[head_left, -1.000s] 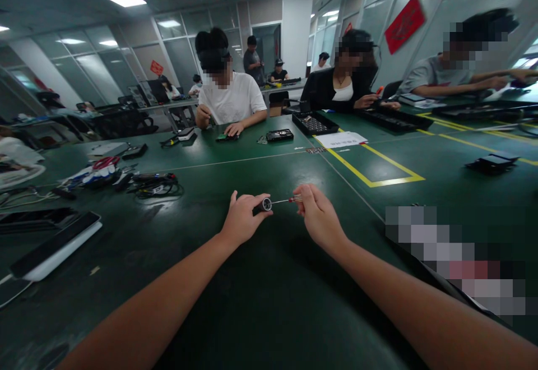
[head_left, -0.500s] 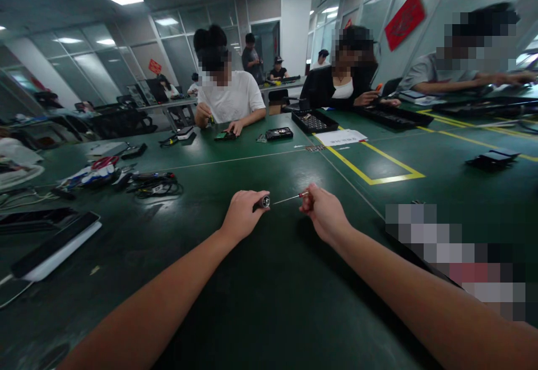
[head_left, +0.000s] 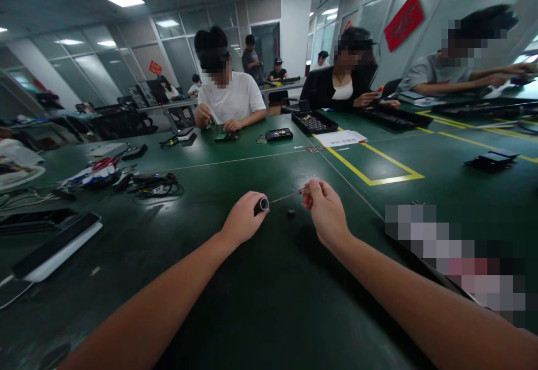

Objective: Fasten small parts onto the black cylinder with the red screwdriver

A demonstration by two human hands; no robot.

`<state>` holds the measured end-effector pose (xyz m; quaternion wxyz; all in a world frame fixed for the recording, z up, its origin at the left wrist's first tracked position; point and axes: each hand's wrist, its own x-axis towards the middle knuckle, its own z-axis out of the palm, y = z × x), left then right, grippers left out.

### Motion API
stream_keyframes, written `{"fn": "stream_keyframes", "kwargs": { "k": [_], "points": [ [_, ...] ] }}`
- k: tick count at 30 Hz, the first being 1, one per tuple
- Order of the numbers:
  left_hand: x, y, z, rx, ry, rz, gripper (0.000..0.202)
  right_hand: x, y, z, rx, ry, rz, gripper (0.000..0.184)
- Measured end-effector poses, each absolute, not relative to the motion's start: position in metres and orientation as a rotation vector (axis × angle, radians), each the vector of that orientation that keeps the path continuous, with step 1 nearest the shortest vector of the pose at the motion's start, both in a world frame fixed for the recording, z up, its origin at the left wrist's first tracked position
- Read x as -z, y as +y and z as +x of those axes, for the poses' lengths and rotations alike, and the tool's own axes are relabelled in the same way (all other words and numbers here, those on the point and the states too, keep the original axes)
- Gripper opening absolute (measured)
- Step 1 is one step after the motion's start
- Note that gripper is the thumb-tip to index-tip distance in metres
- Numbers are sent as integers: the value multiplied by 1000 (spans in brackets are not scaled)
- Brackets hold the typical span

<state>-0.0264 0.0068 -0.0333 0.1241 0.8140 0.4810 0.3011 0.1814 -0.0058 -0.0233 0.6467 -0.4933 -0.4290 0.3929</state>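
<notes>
My left hand (head_left: 242, 220) is closed around a short black cylinder (head_left: 261, 206), its round end facing me with a pale ring and a dark centre. To the right, my right hand (head_left: 327, 208) pinches a thin screwdriver (head_left: 286, 197) with a reddish handle. The screwdriver's slim metal shaft points left, its tip close to the cylinder's rim; I cannot tell whether they touch. A small dark piece (head_left: 291, 213) lies on the green table below the shaft, between my hands.
Bundled cables (head_left: 155, 185) and a black-and-white device (head_left: 59, 246) lie on the left. A blurred-out patch (head_left: 454, 258) covers something at the right. Across the table, people work beside black trays (head_left: 314, 122) and a white paper (head_left: 341, 138). Yellow tape (head_left: 395, 179) marks the tabletop.
A small dark piece now lies on the table between my hands, where none showed before. The cylinder's end looks darker and more hollow. My right hand has risen slightly.
</notes>
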Motion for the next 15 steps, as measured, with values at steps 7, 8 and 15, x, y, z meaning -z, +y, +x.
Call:
{"fn": "stream_keyframes", "kwargs": {
  "k": [7,8,15],
  "points": [
    [24,0,-17,-701,1354,2446,30,5,-26,180,-626,-1210,-1076,27],
    [22,-1,-13,-639,1368,2462,27,6,-27,180,-586,-1243,-1080,28],
    [10,8,24,-278,1444,2486,38,17,-21,183,-474,-1328,-1109,29]
  ]
}}
